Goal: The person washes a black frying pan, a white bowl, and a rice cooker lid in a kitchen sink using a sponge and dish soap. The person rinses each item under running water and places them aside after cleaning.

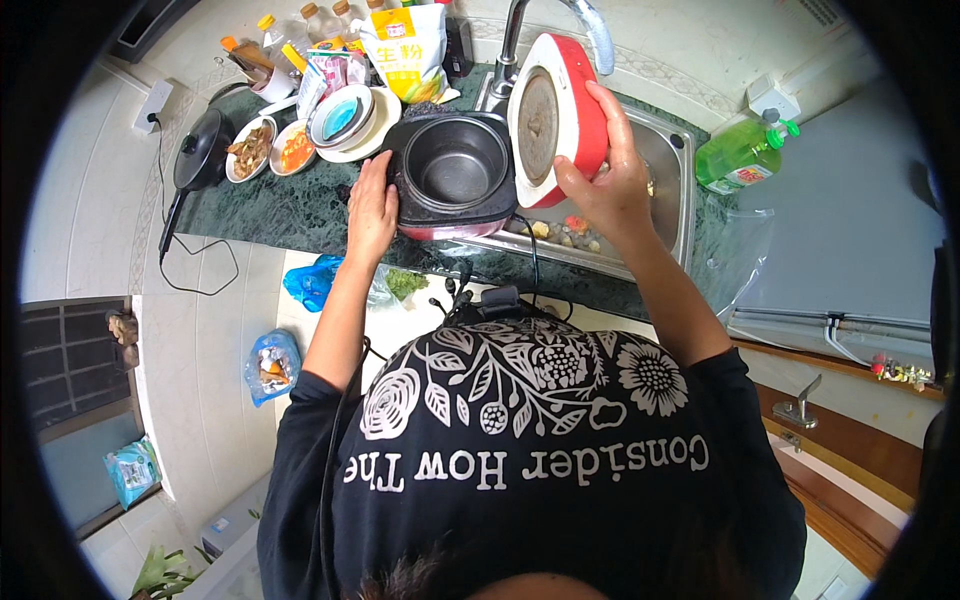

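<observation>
An electric cooker [454, 219] with a dark round inner pot [456, 163] stands uncovered on the green marble-patterned counter. My left hand [373, 204] rests against the cooker's left side, its fingers along the dark rim. Raised in my right hand [611, 169] is a red and white lid [566, 112], tilted on edge beside the cooker's right side. Its round metal inner face is turned towards the pot, and my thumb and fingers grip its right edge. Part of the steel sink [679, 180] lies behind the lid and my hand, with food scraps at its bottom.
Left of the cooker are stacked bowls [341, 120], a bowl of orange food [294, 148], a bowl of brown food [250, 152] and a black lidded pan [201, 154]. A starch bag [409, 56] and the faucet [510, 56] stand behind. Green soap bottles [742, 154] stand right of the sink.
</observation>
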Tool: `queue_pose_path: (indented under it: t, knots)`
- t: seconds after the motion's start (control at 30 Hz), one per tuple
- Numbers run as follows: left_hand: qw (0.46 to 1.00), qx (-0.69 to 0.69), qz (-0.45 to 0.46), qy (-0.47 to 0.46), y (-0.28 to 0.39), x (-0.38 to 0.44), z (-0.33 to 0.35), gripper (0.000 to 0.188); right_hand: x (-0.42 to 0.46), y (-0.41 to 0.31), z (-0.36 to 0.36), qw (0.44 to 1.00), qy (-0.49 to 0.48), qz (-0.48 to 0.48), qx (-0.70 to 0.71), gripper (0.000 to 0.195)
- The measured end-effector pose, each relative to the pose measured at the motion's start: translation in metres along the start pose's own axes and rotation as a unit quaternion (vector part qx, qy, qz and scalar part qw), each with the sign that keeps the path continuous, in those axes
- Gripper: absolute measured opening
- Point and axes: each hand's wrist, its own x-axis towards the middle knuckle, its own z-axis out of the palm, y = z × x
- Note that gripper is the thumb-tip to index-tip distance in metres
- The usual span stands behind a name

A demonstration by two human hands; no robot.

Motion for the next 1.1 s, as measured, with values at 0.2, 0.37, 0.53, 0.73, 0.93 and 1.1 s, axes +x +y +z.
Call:
queue_pose_path:
  t: [0.2,0.37,0.53,0.73,0.93,1.1]
  knots:
    - [0.997,0.064,0.005,0.039,0.014,0.005,-0.029,0.040,0.010,0.003,0.005,0.997,-0.051,-0.018,0.050,0.071]
    - [0.996,-0.022,0.078,0.035,0.060,0.033,-0.026,0.049,0.027,0.004,0.012,0.991,-0.091,-0.069,0.072,0.070]
    - [0.977,-0.211,0.041,0.006,0.092,0.049,0.008,0.062,0.029,-0.006,0.018,0.987,-0.108,-0.070,0.094,0.072]
    - [0.959,-0.265,0.089,-0.039,0.108,0.065,0.021,0.087,0.027,-0.001,0.014,0.989,-0.099,-0.056,0.090,0.073]
    - [0.947,-0.269,0.153,-0.084,0.110,0.077,0.023,0.109,0.019,-0.002,0.009,0.994,-0.082,-0.059,0.043,0.073]
    - [0.936,-0.295,0.160,-0.101,0.104,0.092,0.020,0.117,0.020,-0.002,0.010,0.993,-0.091,-0.045,0.060,0.071]
